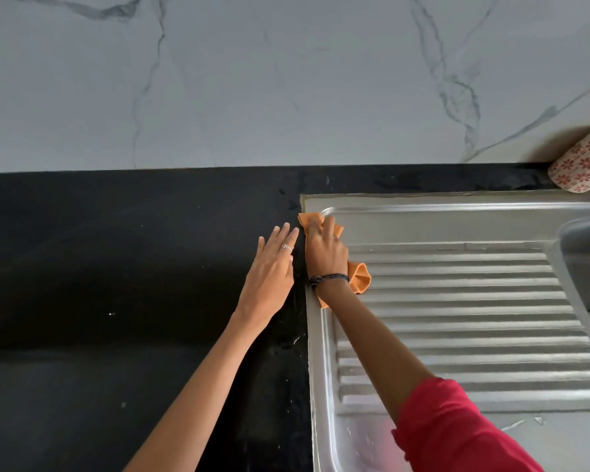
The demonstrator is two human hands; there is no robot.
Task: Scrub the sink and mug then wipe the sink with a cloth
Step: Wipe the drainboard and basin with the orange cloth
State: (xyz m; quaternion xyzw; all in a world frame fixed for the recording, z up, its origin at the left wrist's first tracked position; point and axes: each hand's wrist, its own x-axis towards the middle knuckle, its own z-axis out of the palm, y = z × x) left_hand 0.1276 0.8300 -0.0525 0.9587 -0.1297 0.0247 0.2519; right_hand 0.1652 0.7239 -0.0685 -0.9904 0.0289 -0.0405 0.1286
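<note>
- While the right hand [324, 248] presses down with its fingers curled over the bunched orange cloth [358, 277], the step in hand looks like wiping the far left corner of the steel sink [457, 229], on its ridged drainboard [457, 321].
- Cloth shows beyond the fingertips and trails back past the wrist, so only the middle is under the palm.
- Just left of that grip, the left hand [271, 270] lies flat and relaxed on the black counter [116, 267], holding nothing; it serves well as a brace.
- To wipe well, I would keep the palm flat, follow the raised rim, then draw strokes along the ridges toward the basin on the right of the grip.
- Far right of the grip, a patterned mug [581, 165] stands by the marble wall [286, 80].
</note>
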